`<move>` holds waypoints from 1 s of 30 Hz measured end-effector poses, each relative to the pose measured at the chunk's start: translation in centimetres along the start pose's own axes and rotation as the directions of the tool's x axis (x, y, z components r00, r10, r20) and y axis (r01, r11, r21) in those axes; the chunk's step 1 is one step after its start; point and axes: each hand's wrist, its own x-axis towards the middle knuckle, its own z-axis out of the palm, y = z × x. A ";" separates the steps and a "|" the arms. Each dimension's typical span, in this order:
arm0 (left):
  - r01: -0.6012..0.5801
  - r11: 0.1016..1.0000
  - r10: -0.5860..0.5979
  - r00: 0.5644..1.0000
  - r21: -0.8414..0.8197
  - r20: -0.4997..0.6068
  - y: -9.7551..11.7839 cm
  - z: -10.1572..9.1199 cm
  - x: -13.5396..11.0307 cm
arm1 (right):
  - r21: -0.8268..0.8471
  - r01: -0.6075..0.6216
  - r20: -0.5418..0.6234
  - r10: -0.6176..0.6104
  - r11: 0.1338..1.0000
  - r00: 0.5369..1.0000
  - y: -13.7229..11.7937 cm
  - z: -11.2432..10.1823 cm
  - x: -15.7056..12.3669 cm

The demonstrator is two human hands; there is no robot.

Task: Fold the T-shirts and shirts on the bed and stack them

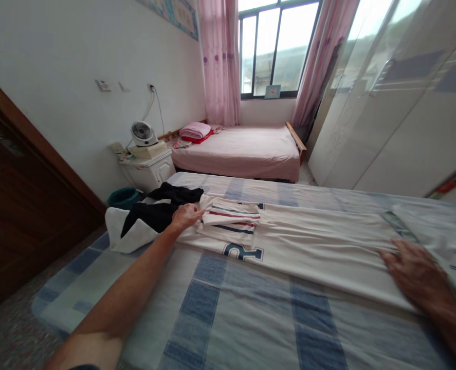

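Observation:
A long cream shirt [312, 241] lies stretched across the bed, its sides folded in and parts of dark blue letters showing. Striped cuffs [233, 221] rest on its left part. My left hand [188, 216] is at the shirt's left end, fingers closed on the cloth beside the cuffs; the fingertips are only partly visible. On the right end of the shirt, my right hand [413, 270] rests palm down with its fingers stretched out. Black and white clothing [146, 216] lies crumpled just left of my left hand.
A blue-and-white checked sheet [251, 303] covers the bed. White clothing [439, 231] lies at the far right. Behind stand a pink bed [247, 149] and a white cabinet [150, 172] carrying a fan [143, 133]. A green bin [123, 198] stands beside the cabinet.

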 end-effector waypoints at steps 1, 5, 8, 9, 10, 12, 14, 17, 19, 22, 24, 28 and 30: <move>0.015 1.000 -0.015 1.000 -0.007 0.021 0.2 0.1 0.3 | -0.062 -0.079 -0.020 0.078 0.995 0.997 -1.2 -0.7 -0.1; 0.042 0.998 -0.041 0.999 -0.054 0.015 0.4 0.8 1.2 | -0.111 -0.206 -0.007 0.206 0.972 0.979 -4.8 -3.2 0.1; 0.006 0.996 -0.010 0.999 -0.084 -0.037 -0.2 1.6 2.3 | -0.158 -0.177 -0.001 0.179 0.971 0.984 -5.4 -4.2 0.3; 0.002 0.997 -0.006 0.998 -0.075 -0.055 -0.3 1.8 2.6 | -0.167 -0.152 0.010 0.156 0.974 0.988 -5.4 -4.4 0.2; 0.001 0.998 -0.006 0.998 -0.062 -0.066 -0.4 1.9 2.9 | -0.170 -0.130 0.023 0.136 0.977 0.990 -5.4 -4.5 0.2; 0.018 0.999 -0.021 0.997 -0.049 -0.068 -0.4 2.2 3.2 | -0.163 -0.105 0.045 0.114 0.981 0.992 -5.4 -4.6 0.0; 0.031 0.997 -0.036 0.997 -0.075 -0.067 -0.2 2.4 3.2 | -0.144 -0.085 0.058 0.094 0.986 0.994 -5.5 -4.6 0.0; 0.019 0.988 -0.036 0.993 -0.156 -0.109 0.4 2.6 2.9 | -0.092 -0.038 0.080 0.046 0.995 0.996 -5.3 -4.5 0.1; 0.006 0.980 -0.034 0.990 -0.197 -0.139 0.7 2.6 2.6 | -0.072 -0.013 0.107 0.021 0.997 0.994 -5.2 -4.5 0.2; 0.004 0.973 -0.039 0.988 -0.230 -0.148 1.0 2.6 2.2 | -0.075 -0.011 0.149 0.022 0.997 0.989 -5.0 -4.6 0.1; -0.015 0.969 -0.023 0.988 -0.246 -0.152 0.8 2.7 2.2 | -0.073 -0.014 0.171 0.026 0.997 0.985 -5.1 -4.6 0.1; -0.043 0.959 -0.011 0.982 -0.281 -0.186 0.0 3.3 2.8 | -0.079 -0.006 0.174 0.020 0.997 0.985 -5.6 -4.5 0.3; -0.042 0.945 -0.026 0.980 -0.326 -0.199 -0.4 3.7 3.3 | -0.096 0.003 0.150 0.012 0.995 0.989 -5.8 -4.6 0.5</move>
